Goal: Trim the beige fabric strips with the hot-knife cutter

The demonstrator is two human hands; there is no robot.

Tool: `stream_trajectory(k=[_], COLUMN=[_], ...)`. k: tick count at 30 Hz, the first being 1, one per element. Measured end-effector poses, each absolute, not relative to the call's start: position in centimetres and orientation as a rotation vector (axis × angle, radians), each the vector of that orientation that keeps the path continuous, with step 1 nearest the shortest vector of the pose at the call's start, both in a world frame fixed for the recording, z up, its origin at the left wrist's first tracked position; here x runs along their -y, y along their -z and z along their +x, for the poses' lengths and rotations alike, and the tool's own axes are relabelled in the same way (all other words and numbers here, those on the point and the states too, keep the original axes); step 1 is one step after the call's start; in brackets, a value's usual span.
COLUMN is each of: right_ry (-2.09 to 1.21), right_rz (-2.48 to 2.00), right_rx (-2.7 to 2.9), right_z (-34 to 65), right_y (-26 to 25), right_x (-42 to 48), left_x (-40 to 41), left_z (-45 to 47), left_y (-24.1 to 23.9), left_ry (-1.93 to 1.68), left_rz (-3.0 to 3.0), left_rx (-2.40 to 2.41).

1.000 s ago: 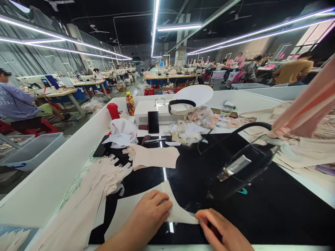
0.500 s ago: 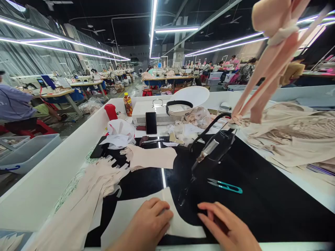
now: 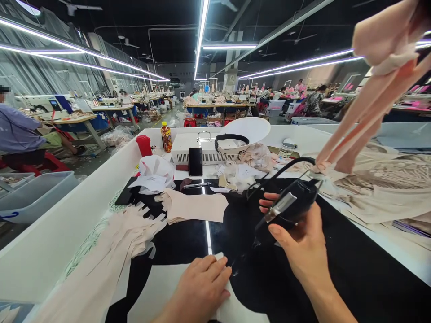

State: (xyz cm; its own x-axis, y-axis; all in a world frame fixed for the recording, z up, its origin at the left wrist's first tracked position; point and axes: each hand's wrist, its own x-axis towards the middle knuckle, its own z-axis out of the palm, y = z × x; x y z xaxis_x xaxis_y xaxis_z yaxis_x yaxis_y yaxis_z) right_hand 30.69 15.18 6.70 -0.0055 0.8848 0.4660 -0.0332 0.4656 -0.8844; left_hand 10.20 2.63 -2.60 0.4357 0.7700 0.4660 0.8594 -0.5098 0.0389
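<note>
A pale, curved fabric piece [image 3: 161,287] lies on the black work surface in front of me. My left hand [image 3: 202,287] rests palm-down on it, fingers stretched and lying over its upper edge. To the right, my right hand [image 3: 303,237] is wrapped around a black glue gun [image 3: 296,202], with its thumb on the near side and fingertips showing past the far side. The gun has a silver lever and hangs tilted, nozzle pointing down and left, from peach fabric strips [image 3: 363,103]. Clear stringy residue marks the surface below the nozzle. The teal thread snips are hidden.
Stacked beige pieces [image 3: 197,207] and long fabric strips [image 3: 101,251] lie to the left. Behind are a phone [image 3: 195,161], a pen [image 3: 197,185], a white box [image 3: 185,150], and a drink bottle [image 3: 166,137]. A fabric heap [image 3: 380,193] covers the right side.
My right hand has risen from the surface beside the fabric to the glue gun and closed around it. My left hand's fingers have straightened on the pale fabric. The view has shifted slightly.
</note>
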Motion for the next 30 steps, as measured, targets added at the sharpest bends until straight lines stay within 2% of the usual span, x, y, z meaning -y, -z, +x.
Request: stream_trajectory(k=[4, 10, 17, 30], right_ry=[-0.771, -0.940, -0.988, -1.085], right_rz=[-0.879, -0.708, -0.511, -0.417], right_rx=[1.306, 1.309, 1.299, 1.286], right_z=[28.4, 25.7, 23.8, 22.8], right_y=[-7.2, -6.3, -4.4, -4.2], right_x=[-14.1, -13.1, -13.6, -13.6], left_x=[-2.6, -2.7, -3.0, -3.1], left_z=[10.4, 10.3, 10.2, 10.2], left_y=[3.5, 4.8, 6.0, 5.9], left_ry=[0.683, 0.732, 0.841, 0.902], left_rz=[-2.409, -2.334, -2.251, -2.205], left_rx=[1.421, 1.365, 1.303, 1.307])
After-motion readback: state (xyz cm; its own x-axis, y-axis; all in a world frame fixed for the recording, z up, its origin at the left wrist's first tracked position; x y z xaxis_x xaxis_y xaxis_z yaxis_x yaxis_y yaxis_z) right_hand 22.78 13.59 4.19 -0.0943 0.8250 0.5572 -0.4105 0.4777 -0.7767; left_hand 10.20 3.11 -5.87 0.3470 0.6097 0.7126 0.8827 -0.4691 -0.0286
